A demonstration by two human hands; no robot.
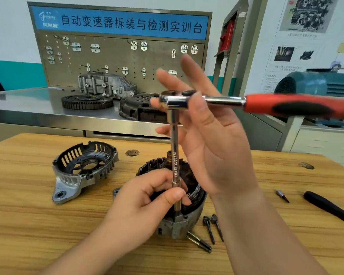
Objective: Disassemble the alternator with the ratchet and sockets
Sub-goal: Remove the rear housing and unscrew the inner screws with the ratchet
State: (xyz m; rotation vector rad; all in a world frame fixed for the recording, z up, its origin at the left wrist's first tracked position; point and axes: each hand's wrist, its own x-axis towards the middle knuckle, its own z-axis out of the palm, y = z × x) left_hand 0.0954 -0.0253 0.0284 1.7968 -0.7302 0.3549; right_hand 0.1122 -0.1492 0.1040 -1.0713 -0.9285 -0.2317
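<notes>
Alternator [179, 225] upright on counter [48, 235]. Extension bar [174, 155] stands vertical on its near rim. Ratchet [175, 100] on top, handle running right. Left hand [153, 195] pinches the bar just above the alternator. Right hand [207, 135] spread at ratchet head, thumb across its neck, nearer the handle.

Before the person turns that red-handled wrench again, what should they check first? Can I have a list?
1. Long silver extension bar stands upright on the grey metal alternator housing: ok.
2. Its bottom end sits fully on a bolt: cannot tell, too small to see.
3. Left hand steadies the bar: ok, it pinches it low down.
4. Right hand grips the red-and-black ratchet handle: not ok, its fingers are spread open, not round the handle.
5. Three loose dark bolts are out of the way: ok, they lie on the wooden table beside the housing.
</notes>
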